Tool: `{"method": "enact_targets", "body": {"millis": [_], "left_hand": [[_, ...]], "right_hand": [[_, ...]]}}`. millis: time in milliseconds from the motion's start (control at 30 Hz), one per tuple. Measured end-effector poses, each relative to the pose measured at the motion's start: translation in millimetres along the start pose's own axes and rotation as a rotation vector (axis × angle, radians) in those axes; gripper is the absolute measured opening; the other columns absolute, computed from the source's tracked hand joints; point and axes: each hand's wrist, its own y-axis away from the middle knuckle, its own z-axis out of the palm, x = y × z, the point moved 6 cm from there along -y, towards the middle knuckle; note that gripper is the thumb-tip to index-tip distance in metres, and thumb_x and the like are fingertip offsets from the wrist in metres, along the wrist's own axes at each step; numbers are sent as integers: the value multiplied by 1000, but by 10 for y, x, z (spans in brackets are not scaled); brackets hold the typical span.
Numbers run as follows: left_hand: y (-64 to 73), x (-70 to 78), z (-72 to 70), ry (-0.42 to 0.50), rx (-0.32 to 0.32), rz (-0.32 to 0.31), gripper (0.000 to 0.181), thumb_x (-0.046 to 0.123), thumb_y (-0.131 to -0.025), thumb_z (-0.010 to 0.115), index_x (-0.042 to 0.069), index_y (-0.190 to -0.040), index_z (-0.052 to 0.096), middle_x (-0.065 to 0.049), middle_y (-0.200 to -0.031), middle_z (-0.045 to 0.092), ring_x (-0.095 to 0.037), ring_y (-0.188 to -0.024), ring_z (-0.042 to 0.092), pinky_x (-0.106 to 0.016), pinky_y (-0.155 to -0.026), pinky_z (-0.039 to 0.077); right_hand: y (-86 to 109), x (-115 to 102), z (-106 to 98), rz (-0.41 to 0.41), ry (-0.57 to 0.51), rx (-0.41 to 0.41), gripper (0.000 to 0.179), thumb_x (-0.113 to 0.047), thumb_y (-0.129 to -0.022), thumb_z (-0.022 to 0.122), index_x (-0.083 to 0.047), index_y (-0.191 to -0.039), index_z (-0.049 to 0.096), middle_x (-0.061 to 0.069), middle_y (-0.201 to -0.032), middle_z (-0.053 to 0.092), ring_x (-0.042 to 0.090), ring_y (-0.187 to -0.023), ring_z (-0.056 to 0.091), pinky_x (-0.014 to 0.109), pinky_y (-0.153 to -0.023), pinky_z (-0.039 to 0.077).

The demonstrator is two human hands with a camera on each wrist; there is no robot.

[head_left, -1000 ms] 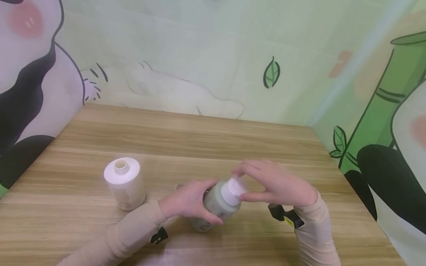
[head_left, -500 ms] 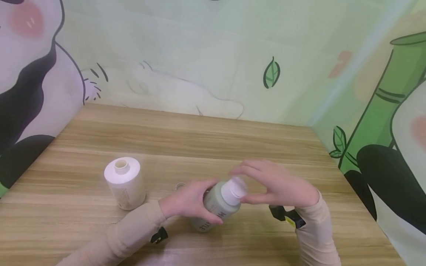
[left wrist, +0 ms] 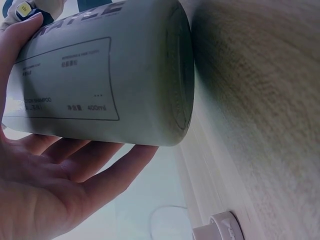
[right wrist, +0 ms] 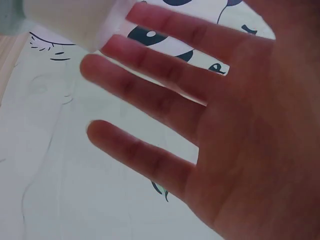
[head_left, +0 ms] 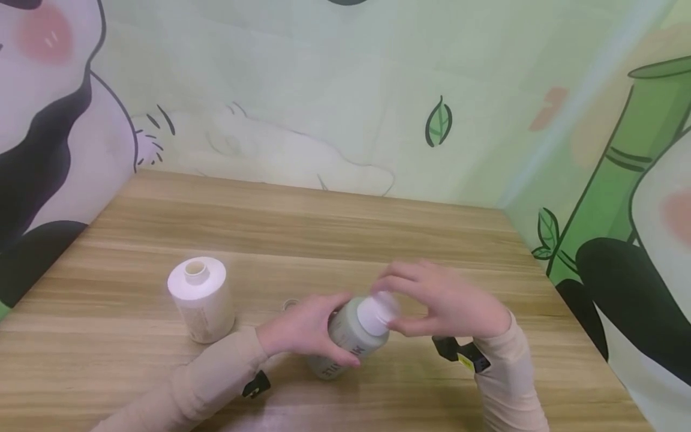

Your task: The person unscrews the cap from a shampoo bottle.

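My left hand (head_left: 308, 329) grips a pale grey-green shampoo bottle (head_left: 351, 342), which leans with its top toward the right. Printed label text (left wrist: 65, 85) shows on its side in the left wrist view, and its base is close over the table. With thumb and fingertips my right hand (head_left: 448, 300) pinches the white cap (head_left: 378, 315) at the bottle's top. In the right wrist view the fingertips (right wrist: 112, 45) reach the cap's edge, while the outer fingers stand apart from it; the thumb is hidden there.
Left of the hands stands a white bottle (head_left: 207, 300) with an uncovered neck. A small white ring-shaped piece (head_left: 290, 304) lies on the wooden table (head_left: 302, 234) behind my left hand, partly hidden. A printed cloth wall (head_left: 302, 78) rises along the table's back.
The right fingers have shifted slightly around the white cap, which shows a different side. The left hand keeps its grip, and the whole head view has moved a little.
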Motion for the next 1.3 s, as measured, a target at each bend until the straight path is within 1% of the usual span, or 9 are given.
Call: {"method": "enact_targets", "body": {"millis": [133, 267, 433, 600, 800, 900, 1067, 1167, 1300], "left_hand": [[5, -2, -2, 2, -4, -7, 66, 39, -63, 88, 16, -115, 55, 2, -104, 69, -11, -91, 64, -23, -78, 52], [12, -11, 5, 9, -7, -7, 67, 39, -63, 88, 15, -116, 55, 1, -105, 69, -11, -91, 64, -24, -78, 52], [16, -22, 13, 2, 2, -11, 68, 40, -63, 88, 16, -116, 55, 3, -104, 68, -10, -90, 63, -23, -78, 52], [10, -16, 10, -17, 9, -5, 68, 42, -62, 88, 17, -116, 55, 3, -103, 68, -9, -89, 63, -22, -77, 51], [-1, -7, 1, -18, 9, 5, 68, 41, -62, 88, 15, -116, 55, 2, -103, 68, -10, -90, 64, -23, -77, 52], [-3, -12, -1, -17, 11, 4, 68, 41, -62, 88, 15, -115, 55, 2, -103, 68, -10, -90, 63, -23, -77, 51], [-5, -10, 2, -18, 15, 18, 66, 40, -62, 88, 16, -113, 56, 2, -102, 68, -9, -89, 63, -22, -76, 51], [-5, -10, 2, -14, 13, 16, 66, 40, -62, 88, 16, -113, 55, 3, -102, 68, -9, -89, 63, -22, -76, 51], [-5, -20, 1, -6, 7, -2, 67, 41, -62, 88, 18, -115, 55, 5, -103, 68, -8, -89, 63, -22, -77, 51]], "right_hand": [[-1, -11, -10, -36, -11, 13, 39, -33, -87, 70, -16, -121, 59, -5, -116, 62, 11, -102, 61, 32, -87, 54], [1, 17, -7, 15, 1, 8, 43, -42, -88, 67, -15, -121, 60, -6, -116, 64, 12, -105, 61, 34, -90, 53], [13, 42, 10, 75, 21, -19, 41, -45, -88, 67, -17, -117, 61, -8, -114, 65, 9, -104, 61, 36, -91, 52], [15, 33, 9, 51, 36, -8, 38, -41, -86, 70, -17, -114, 60, -8, -112, 64, 8, -102, 60, 36, -90, 50], [20, -3, -2, -9, 37, 3, 42, -30, -82, 75, -18, -118, 60, -7, -115, 62, 11, -103, 59, 35, -89, 50], [19, -15, -3, -22, 39, 6, 44, -31, -82, 75, -17, -120, 60, -6, -117, 62, 12, -105, 58, 36, -90, 51], [9, 16, 2, 37, 30, -1, 43, -43, -89, 66, -16, -122, 59, -5, -118, 64, 13, -108, 59, 38, -94, 50], [5, 42, 8, 72, 24, -9, 40, -45, -91, 62, -16, -119, 59, -6, -114, 65, 11, -107, 60, 39, -93, 50], [0, 50, 21, 77, 19, -18, 34, -44, -91, 63, -17, -112, 59, -8, -109, 65, 8, -101, 60, 36, -91, 51]]}}
